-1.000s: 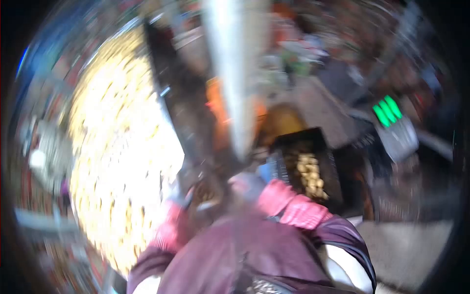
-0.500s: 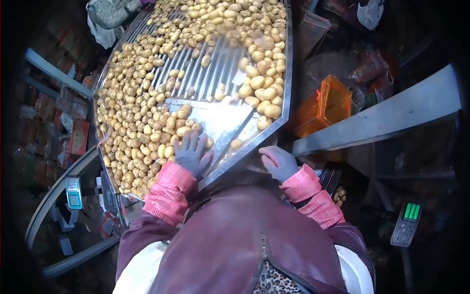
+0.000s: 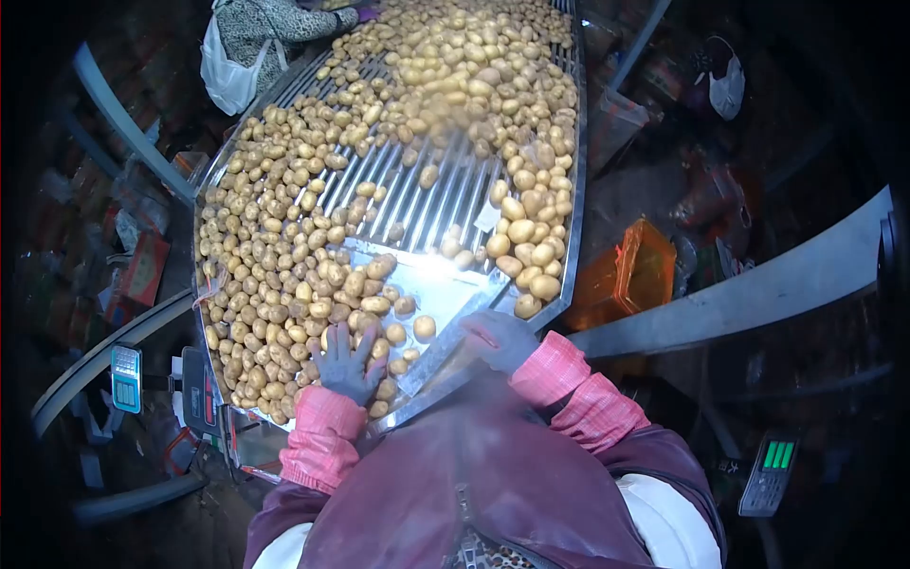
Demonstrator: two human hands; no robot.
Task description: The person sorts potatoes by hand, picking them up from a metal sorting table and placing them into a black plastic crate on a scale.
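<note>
My left hand (image 3: pixel 349 363), in a grey glove, lies with fingers spread on the potatoes (image 3: pixel 284 284) at the near left of a metal sorting table (image 3: pixel 403 270). Beside its fingertips, a few loose potatoes (image 3: pixel 424 328) rest on the flat metal plate. My right hand (image 3: pixel 500 339), also gloved, is over the table's front edge by a slanted metal strip (image 3: pixel 453 332). Its fingers are curled in and slightly blurred; what they hold, if anything, is hidden beneath them.
Larger potatoes (image 3: pixel 536 232) line the right side beyond my right hand. Metal slats (image 3: pixel 417 190) run through the middle. At the far left is another person's patterned sleeve (image 3: pixel 284 24). An orange crate (image 3: pixel 645 266) stands right, near a curved metal rail (image 3: pixel 739 308). Scale displays (image 3: pixel 125 379) flank the table.
My right hand has moved left from beyond the edge to over the metal strip. My left hand has shifted left over the potatoes; several now lie on the plate. The view has shifted.
</note>
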